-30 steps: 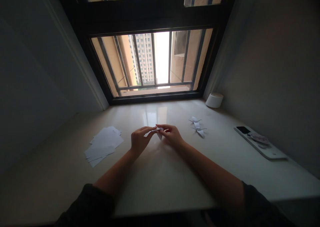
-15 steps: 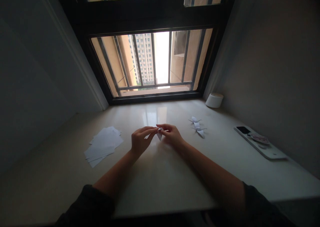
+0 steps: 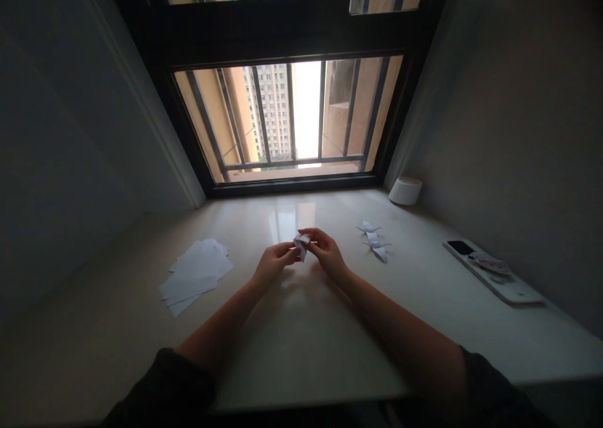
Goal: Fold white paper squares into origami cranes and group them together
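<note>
1. Since the frame half a second ago, the left hand has dropped slightly and moved toward the right of the frame. The folded paper has turned and shows a bent flap pointing down.
2. Folded paper: centre of the frame, between the two hands, above the pale surface.
3. Left grip: thumb and fingers nearly closed, pinching the paper's left side. Fine finger detail too small to read.
4. Right hand: grip nearly closed, thumb and forefinger pinching the paper's upper right part.
5. Left of centre: loose, overlapping stack of white sheets, edges uneven.
6. Right of centre: two paper birds, the far one just beside the near one, both with thin points sticking out sideways.
7. Right side of the frame: pale phone, dark camera block at its upper left end, a printed piece on its back.
8. Beyond the phone, by the wall: short white container. Barred window, upper middle.
</note>
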Demonstrator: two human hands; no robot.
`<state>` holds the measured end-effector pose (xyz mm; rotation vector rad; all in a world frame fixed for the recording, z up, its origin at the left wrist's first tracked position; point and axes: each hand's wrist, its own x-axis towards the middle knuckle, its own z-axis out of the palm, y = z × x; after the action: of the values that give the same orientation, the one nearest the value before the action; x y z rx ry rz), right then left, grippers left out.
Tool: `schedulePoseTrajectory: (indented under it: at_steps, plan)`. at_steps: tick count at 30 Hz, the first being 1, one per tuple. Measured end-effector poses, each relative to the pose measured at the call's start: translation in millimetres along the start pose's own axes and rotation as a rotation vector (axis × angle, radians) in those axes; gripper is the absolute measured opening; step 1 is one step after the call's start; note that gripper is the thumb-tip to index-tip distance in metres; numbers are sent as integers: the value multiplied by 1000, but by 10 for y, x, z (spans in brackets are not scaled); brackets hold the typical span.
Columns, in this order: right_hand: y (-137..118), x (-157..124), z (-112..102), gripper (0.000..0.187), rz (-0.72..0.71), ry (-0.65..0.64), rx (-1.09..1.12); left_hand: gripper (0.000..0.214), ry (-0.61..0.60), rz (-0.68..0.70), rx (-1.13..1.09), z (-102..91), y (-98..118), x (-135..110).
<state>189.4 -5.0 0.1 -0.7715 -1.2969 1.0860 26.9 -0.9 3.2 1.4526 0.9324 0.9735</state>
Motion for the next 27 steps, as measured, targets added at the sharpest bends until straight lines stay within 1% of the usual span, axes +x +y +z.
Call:
schedulePoseTrajectory:
  at_steps: [2,5,8,14,18,23,27]
  plan:
    - [5,-3,5,24,-4,11,-52,42,-6,-52,-55,15,-2,-13]
    - [13,-4,8,23,-8,17,-111,43,21,-76,-102,23,17,-29]
    - [12,-9,7,23,-27,13,-122,40,43,-66,-116,23,32,-31]
    - [9,-12,-2,23,-60,-52,-125,41,82,-41,-96,30,46,-29]
    - [19,-7,-6,22,-43,-66,-143,40,112,-14,-96,26,39,-28]
    - [28,-9,-3,24,27,-95,-105,37,103,-4,-95,16,31,-27]
    - [28,-10,6,25,6,-110,-99,38,78,11,-81,14,28,-23]
